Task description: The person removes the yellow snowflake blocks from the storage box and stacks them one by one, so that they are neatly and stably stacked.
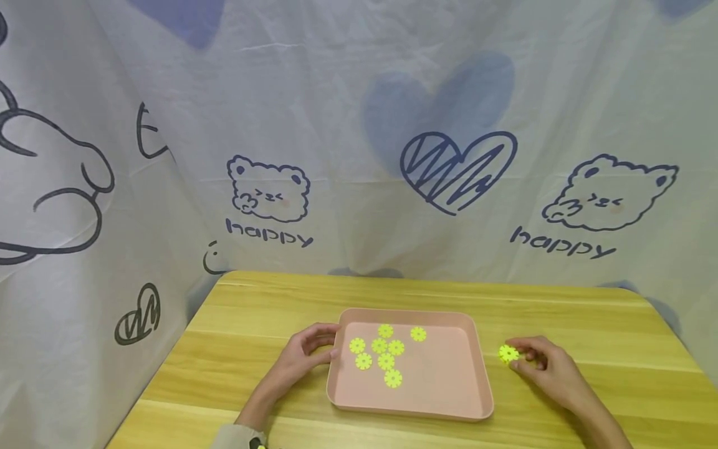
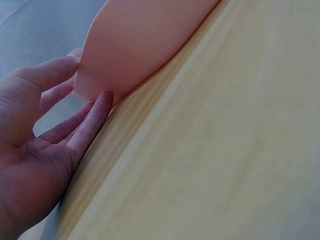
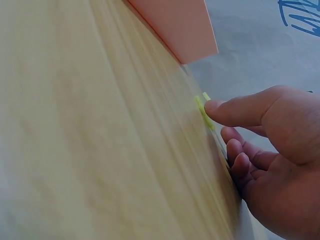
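Observation:
A shallow pink tray [image 1: 443, 386] lies on the wooden table, with several bright yellow notched plastic discs [image 1: 393, 378] scattered over its left half and upper middle. At its left side, my left hand [image 1: 297, 355] touches the outer wall with fairly straight fingers and the thumb apart from them; the left wrist view shows fingertips [image 2: 103, 100] against the pink wall. To the right of the tray, my right hand [image 1: 552, 368] pinches another yellow notched disc [image 1: 508, 353] between thumb and index finger, low over the tabletop. In the right wrist view the thumb partly covers this disc [image 3: 204, 112].
The wood-grain table [image 1: 269, 299] has rounded far corners. Behind it and to its left hangs a pale cloth curtain [image 1: 348, 206] printed with hearts, bears and lettering. The tray's raised rim [image 1: 483, 368] stands between the right hand and the discs inside.

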Available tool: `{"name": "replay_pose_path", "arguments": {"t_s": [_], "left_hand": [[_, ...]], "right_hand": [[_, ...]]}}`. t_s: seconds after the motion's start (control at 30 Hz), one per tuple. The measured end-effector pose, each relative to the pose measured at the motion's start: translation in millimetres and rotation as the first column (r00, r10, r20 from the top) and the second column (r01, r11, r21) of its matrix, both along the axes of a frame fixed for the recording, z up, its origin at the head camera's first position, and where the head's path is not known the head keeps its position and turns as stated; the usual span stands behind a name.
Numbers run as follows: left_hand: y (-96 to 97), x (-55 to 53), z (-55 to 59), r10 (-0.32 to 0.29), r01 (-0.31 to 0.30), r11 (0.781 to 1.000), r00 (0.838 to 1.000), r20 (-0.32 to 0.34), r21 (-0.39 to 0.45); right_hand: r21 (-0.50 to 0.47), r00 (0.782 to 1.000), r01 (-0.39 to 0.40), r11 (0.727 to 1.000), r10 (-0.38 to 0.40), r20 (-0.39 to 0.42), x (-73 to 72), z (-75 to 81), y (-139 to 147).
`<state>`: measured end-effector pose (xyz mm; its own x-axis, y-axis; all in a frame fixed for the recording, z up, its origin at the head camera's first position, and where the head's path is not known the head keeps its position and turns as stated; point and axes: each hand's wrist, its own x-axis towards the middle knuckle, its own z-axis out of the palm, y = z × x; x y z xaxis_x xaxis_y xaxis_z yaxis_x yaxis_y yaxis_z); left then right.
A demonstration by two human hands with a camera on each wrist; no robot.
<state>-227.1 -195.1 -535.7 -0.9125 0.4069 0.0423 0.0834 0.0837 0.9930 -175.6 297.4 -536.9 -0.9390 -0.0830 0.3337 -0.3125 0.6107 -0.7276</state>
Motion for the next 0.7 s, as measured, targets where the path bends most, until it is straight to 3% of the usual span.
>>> {"name": "replay_pose_path", "arguments": {"t_s": [0.7], "left_hand": [[-1.0,-1.1,-2.7,-0.014,0.014,1.0,0.999,-0.03,-0.006]], "right_hand": [[0.051,0.999,0.007,0.999,-0.009,0.035,-1.2,-0.8,-1.2]]}}
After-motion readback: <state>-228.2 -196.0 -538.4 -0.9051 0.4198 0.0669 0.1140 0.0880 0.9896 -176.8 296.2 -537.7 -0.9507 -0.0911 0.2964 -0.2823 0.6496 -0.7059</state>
